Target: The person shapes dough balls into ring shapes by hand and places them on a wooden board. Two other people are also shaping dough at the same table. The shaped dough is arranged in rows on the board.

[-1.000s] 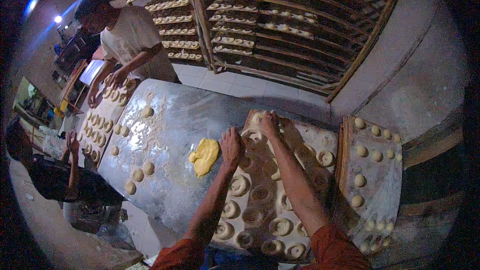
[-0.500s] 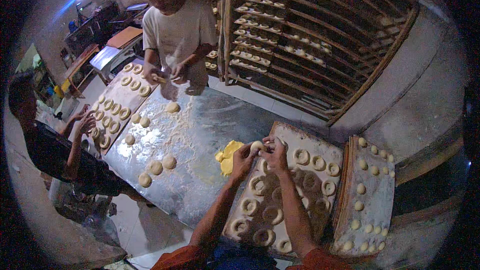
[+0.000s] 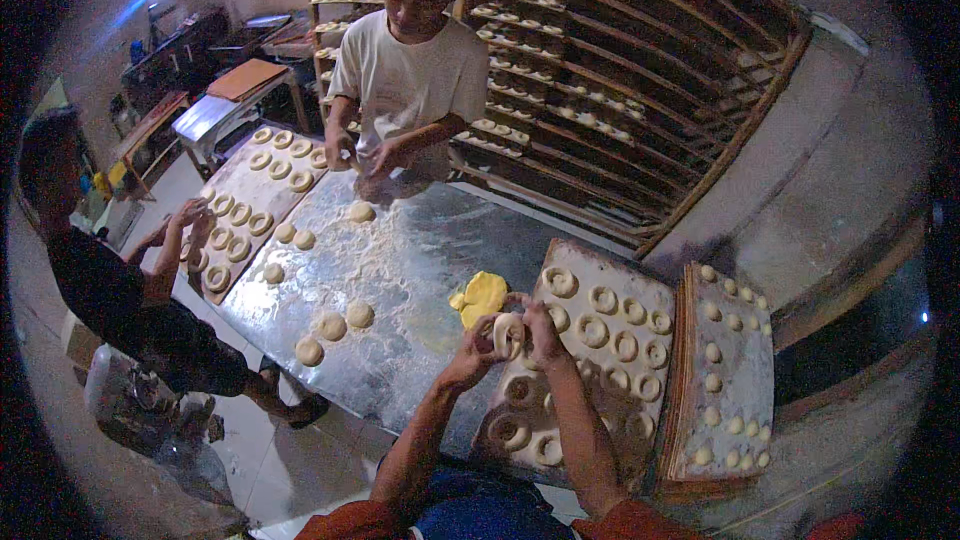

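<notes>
Between my left hand [image 3: 478, 348] and my right hand [image 3: 542, 333], both closed on it, is a pale dough ring [image 3: 509, 335], held up over the near corner of a wooden board [image 3: 550, 258] that carries several rings of dough. Just beyond my hands, a yellow soft mass [image 3: 484, 296] lies on the floured metal tabletop [image 3: 410, 250]. Several dough balls [image 3: 331, 326] rest on the metal to the left.
A person in a light shirt [image 3: 405, 80] works across the table, another in dark clothes [image 3: 90, 280] at left, beside a board of rings [image 3: 240, 185]. Stacked boards with dough balls [image 3: 735, 360] lie at right; wooden racks [image 3: 640, 10] stand behind.
My hands have lifted from the board's far end and come together nearer me, now holding the dough ring. My view has shifted, and the person in the light shirt stands more upright.
</notes>
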A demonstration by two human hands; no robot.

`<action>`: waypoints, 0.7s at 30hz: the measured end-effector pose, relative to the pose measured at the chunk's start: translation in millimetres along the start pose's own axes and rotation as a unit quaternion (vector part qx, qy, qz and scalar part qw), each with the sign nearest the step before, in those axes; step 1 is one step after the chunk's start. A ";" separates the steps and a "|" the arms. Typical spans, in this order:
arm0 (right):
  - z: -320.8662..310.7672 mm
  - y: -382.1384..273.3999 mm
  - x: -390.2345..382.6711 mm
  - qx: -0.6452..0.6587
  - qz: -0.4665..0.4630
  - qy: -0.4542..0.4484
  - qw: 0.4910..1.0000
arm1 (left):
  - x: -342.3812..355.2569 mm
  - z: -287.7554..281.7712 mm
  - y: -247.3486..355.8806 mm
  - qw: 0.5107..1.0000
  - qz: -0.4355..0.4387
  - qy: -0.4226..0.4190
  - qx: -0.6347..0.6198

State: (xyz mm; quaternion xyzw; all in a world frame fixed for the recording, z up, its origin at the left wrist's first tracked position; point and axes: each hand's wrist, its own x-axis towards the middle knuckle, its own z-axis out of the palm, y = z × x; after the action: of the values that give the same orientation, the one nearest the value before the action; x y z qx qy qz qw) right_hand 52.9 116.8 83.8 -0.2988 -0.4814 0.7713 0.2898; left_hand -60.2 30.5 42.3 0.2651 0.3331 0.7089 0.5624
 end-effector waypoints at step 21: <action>-60.4 55.5 -10.2 -0.281 -0.242 0.249 0.895 | 48.2 44.5 -58.6 0.835 0.150 0.125 0.514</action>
State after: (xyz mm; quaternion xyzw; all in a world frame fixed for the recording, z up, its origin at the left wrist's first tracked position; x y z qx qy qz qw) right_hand 95.4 123.2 13.3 -0.4243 -0.6475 0.4107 0.4816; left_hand -1.4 93.8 25.6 0.4718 0.6733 0.5382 0.1854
